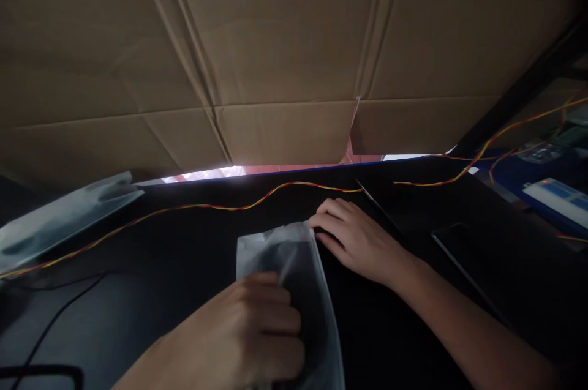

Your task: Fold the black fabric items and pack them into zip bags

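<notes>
A frosted translucent plastic bag (275, 236) lies on the black table in front of me. Something dark shows through it, either its content or the table beneath. At the bag's far right corner, my right hand (353, 234) pinches the edge between thumb and fingers. My left hand (257, 329) is closed in a fist over the near left part of the bag, slightly blurred. Its fingertips are hidden under the knuckles, so what it grips cannot be made out.
A twisted red-yellow wire (220, 207) runs across the table. Another plastic bag (68, 212) lies far left, above a black cable (59, 316). Dark flat panels (473, 277) lie right, near a white-and-blue device (558, 197). Brown cardboard (285, 41) stands behind.
</notes>
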`<state>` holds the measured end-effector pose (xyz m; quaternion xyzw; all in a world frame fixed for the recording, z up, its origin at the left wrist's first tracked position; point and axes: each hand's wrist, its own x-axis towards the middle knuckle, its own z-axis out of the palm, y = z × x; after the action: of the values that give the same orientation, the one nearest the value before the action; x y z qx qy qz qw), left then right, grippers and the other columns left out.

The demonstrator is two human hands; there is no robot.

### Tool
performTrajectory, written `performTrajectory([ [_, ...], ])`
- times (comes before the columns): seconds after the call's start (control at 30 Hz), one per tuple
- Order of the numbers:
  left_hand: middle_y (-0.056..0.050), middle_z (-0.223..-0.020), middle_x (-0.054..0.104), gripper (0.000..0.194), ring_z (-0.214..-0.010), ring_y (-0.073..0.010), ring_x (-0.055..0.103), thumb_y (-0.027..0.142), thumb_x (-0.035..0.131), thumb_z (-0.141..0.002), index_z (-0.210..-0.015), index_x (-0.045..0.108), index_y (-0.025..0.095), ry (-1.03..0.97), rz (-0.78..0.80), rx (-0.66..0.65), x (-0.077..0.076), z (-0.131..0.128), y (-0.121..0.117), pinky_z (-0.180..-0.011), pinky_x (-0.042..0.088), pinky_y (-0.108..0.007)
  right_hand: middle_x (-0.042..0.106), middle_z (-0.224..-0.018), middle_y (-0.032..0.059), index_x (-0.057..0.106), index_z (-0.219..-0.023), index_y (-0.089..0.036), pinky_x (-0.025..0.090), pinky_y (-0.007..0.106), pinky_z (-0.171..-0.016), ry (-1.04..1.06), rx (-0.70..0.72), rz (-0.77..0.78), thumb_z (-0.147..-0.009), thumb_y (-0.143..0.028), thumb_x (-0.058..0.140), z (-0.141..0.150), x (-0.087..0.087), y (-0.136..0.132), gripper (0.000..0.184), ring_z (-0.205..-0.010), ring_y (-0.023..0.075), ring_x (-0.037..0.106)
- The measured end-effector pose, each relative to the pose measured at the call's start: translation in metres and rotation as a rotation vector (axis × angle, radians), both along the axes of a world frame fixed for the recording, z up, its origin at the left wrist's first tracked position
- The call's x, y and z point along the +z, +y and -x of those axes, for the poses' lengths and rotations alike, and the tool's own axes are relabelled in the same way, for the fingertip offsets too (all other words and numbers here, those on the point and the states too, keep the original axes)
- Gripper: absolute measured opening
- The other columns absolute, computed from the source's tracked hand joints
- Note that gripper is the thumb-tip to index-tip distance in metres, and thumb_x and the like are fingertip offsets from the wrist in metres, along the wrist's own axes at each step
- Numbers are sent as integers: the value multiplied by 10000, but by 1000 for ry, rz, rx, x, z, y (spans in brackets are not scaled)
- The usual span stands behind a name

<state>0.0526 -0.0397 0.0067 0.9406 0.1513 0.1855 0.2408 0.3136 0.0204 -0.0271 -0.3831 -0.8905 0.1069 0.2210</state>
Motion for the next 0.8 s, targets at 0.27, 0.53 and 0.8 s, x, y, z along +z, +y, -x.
performTrajectory([
  [0.27, 1, -761, 609, 247, -669, -190, 554, 312, 576, -1039, -814, 520, 226, 217, -211, 415, -25, 10, 31, -640, 378, -351, 679, -741, -61, 702, -826, -236, 370, 271, -595, 19, -55, 475, -913, -214, 782, 2, 17, -18, 121, -662, 116, 590],
  [0.53, -110, -1167, 659, 190, -979, -299, 606, 382, 560, -1075, -1119, 601, 202, 183, -200, 465, -26, 5, 24, -834, 493, -465, 806, -860, 27, 783, -951, -209, 464, 280, -639, 272, -150, 668, -954, -248, 733, 24, 9, -34, 64, -762, 176, 724],
  [0.8, -196, -1735, 328, 1213, -1611, -495, 283, 843, 808, -723, -1693, 259, 365, 271, 44, 437, -37, 45, 39, -1238, 324, -770, 612, -762, -57, 653, -860, -191, 414, 236, -607, 513, -70, 984, -907, -265, 767, 18, 5, -23, 144, -670, 100, 523],
])
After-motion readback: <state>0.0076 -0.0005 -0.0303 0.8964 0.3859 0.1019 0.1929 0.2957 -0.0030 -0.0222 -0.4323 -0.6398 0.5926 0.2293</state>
